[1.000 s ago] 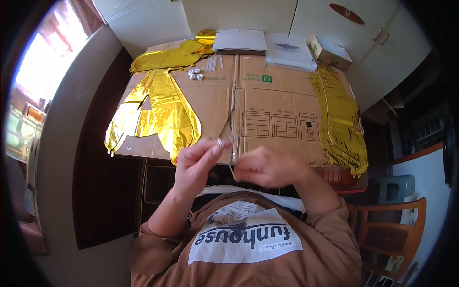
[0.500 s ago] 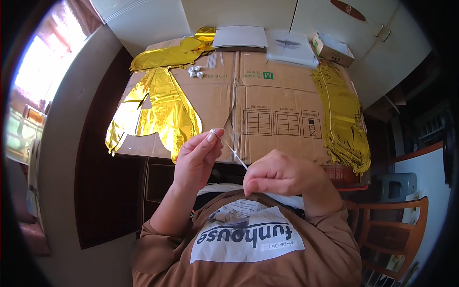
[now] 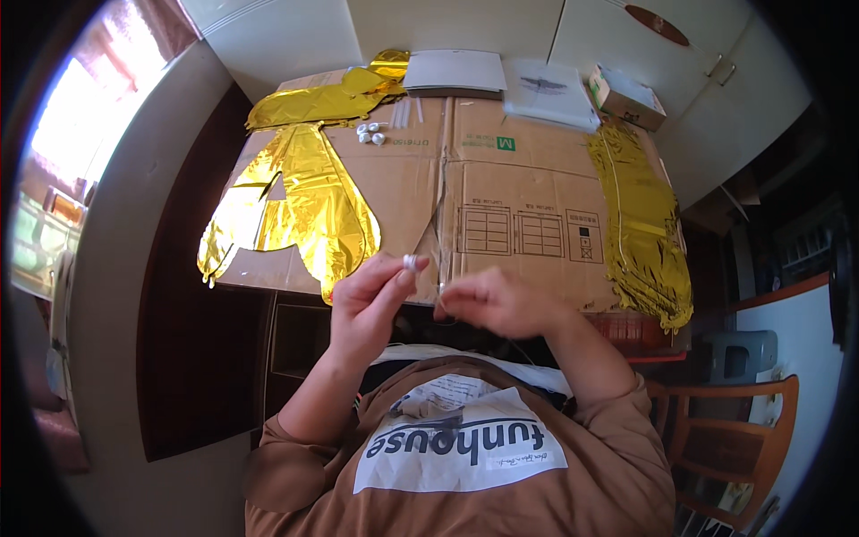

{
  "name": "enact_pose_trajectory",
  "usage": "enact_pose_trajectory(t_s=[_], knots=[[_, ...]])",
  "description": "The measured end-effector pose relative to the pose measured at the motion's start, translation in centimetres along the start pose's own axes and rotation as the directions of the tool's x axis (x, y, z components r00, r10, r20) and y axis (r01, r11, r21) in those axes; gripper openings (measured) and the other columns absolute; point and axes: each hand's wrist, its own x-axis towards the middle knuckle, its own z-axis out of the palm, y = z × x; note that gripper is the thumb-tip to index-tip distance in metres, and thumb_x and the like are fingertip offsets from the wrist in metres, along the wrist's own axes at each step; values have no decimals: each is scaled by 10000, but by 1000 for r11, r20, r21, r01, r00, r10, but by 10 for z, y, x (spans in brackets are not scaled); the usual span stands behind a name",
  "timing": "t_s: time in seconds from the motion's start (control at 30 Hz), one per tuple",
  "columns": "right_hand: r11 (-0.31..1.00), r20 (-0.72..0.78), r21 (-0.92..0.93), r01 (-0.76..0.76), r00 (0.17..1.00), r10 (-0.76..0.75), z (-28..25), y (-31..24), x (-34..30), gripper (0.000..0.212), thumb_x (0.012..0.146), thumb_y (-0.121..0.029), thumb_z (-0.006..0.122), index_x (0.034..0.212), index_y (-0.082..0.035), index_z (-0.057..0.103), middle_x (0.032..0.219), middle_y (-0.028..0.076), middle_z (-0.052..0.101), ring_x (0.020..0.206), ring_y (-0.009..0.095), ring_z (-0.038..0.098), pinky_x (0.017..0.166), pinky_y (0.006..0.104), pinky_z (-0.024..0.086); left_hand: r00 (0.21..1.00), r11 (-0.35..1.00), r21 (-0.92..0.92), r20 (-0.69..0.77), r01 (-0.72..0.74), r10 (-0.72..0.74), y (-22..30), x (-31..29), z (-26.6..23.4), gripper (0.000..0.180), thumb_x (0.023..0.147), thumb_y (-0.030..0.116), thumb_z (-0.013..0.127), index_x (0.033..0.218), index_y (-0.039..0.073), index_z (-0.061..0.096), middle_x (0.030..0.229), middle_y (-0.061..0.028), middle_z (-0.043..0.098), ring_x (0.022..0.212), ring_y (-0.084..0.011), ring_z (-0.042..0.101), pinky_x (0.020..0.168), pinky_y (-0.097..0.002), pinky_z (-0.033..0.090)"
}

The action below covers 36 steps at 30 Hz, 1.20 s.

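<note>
In front of my chest, my left hand (image 3: 371,297) is closed, with a small white roll of string or ribbon (image 3: 411,262) pinched between thumb and fingertips. To its right, my right hand (image 3: 503,302) is closed with its fingertips together, a thin pale strand (image 3: 442,302) showing at them. That hand is slightly blurred. Both hands are over the near edge of the cardboard (image 3: 528,179). Left of them lies a flat gold foil balloon (image 3: 313,210) shaped like a letter A. Several similar white rolls (image 3: 370,134) sit together farther back.
Thin clear straws (image 3: 407,111) lie by the rolls. More gold foil (image 3: 313,106) is at the far left, and a fringed gold bundle (image 3: 640,224) runs down the right. White sheets (image 3: 455,70), a clear bag (image 3: 550,89) and a small box (image 3: 626,95) line the back. A wooden chair (image 3: 734,394) stands right.
My right hand has moved up and left, closer to my left hand. The stretch of strand between them looks shorter. My left hand with the roll has shifted slightly right and down.
</note>
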Motion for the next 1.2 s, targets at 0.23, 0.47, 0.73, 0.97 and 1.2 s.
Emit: enact_pose_trajectory(t_s=[0.23, 0.47, 0.73, 0.97, 1.2], knots=[[976, -217, -197, 89, 967, -132, -20, -19, 3, 121, 891, -138, 584, 872, -31, 638, 735, 106, 638, 688, 206, 629, 654, 309, 481, 943, 996, -74, 331, 54, -26, 1, -6, 14, 135, 861, 11, 629, 976, 0, 698, 748, -24, 572, 688, -100, 524, 621, -236, 413], [966, -125, -177, 191, 969, -214, -20, -29, -4, 140, 887, -151, 567, 848, -50, 656, 740, 112, 626, 683, 223, 619, 643, 324, 478, 981, 997, 45, 180, 62, -70, -24, -5, 7, 123, 836, -8, 674, 956, 5, 702, 804, -35, 605, 724, -77, 542, 638, -211, 429], [951, 134, -212, 227, 970, -202, -16, -34, -4, 169, 911, -171, 566, 850, -42, 658, 761, 94, 655, 725, 170, 637, 664, 321, 481, 970, 963, -180, 173, 200, -169, -15, 3, 5, 98, 849, 26, 673, 929, -24, 698, 827, -41, 623, 767, -88, 575, 689, -206, 451], [985, 60, -142, 95, 994, -87, -16, -2, 10, 185, 916, -181, 560, 835, -36, 643, 732, 68, 647, 682, 145, 613, 653, 288, 476, 961, 904, -342, 191, 255, -199, -6, 5, 12, 136, 870, 57, 656, 978, -14, 700, 830, -35, 620, 760, -90, 576, 698, -220, 458], [994, -189, -57, 90, 977, -99, -36, -23, 14, 187, 910, -186, 574, 826, -32, 637, 702, 61, 625, 660, 97, 567, 622, 277, 454, 936, 881, -345, 251, 324, -246, -8, -3, 18, 122, 868, 53, 653, 955, -22, 693, 795, -34, 610, 721, -83, 548, 658, -218, 434]])
